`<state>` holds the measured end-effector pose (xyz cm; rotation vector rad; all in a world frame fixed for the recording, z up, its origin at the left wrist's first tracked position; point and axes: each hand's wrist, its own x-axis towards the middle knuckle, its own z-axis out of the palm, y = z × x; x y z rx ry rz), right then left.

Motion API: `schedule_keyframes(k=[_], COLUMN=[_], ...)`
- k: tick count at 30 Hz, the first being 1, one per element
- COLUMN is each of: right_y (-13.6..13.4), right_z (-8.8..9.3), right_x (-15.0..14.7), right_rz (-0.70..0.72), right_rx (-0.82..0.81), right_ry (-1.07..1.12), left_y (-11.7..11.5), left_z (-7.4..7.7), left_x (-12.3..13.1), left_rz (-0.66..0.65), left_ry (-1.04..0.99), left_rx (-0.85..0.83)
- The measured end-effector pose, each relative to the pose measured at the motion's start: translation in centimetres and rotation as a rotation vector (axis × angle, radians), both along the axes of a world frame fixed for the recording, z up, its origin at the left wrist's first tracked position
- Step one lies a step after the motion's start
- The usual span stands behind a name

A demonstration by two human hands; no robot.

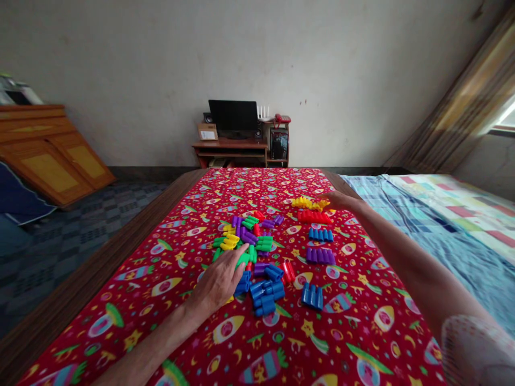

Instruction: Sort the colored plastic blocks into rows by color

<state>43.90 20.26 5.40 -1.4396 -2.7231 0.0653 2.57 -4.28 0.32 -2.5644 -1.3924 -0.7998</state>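
Note:
A heap of small plastic blocks [251, 238] in green, yellow, purple, red and blue lies mid-table on a red rocket-print cloth [225, 354]. My left hand [219, 279] rests at the heap's near edge, fingers curled onto a green block [243, 259] beside loose blue blocks [265, 294]. My right hand [340, 201] reaches far right and touches the end of a yellow row [309, 203]. Below that row lie sorted rows of red [315, 217], blue [321, 235] and purple [319, 255], plus another blue group [313, 296].
The table's wooden edge [100, 268] runs along the left. A bed with a patterned sheet [450, 225] lies to the right. A desk with a monitor [233, 115] stands at the far wall, and an orange cabinet [52, 155] at the left.

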Motion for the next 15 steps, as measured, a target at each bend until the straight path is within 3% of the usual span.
schedule_keyframes(k=[5, 8, 15], right_y=[-2.1, -4.6, -10.4], right_z=[3.2, 4.4, 3.5], right_x=[-2.2, -5.4, -15.4], right_rz=[-0.006, 0.121, 0.487], right_rx=[0.072, 0.101, 0.031], right_ry=[-0.002, 0.076, 0.256], left_y=[0.1, 0.2, 0.1], left_z=[-0.3, -0.5, 0.0], left_x=[-0.1, -0.1, 0.0], left_rz=[-0.003, 0.003, -0.018], left_ry=[-0.011, -0.013, -0.016], left_rx=[0.016, 0.020, 0.014])
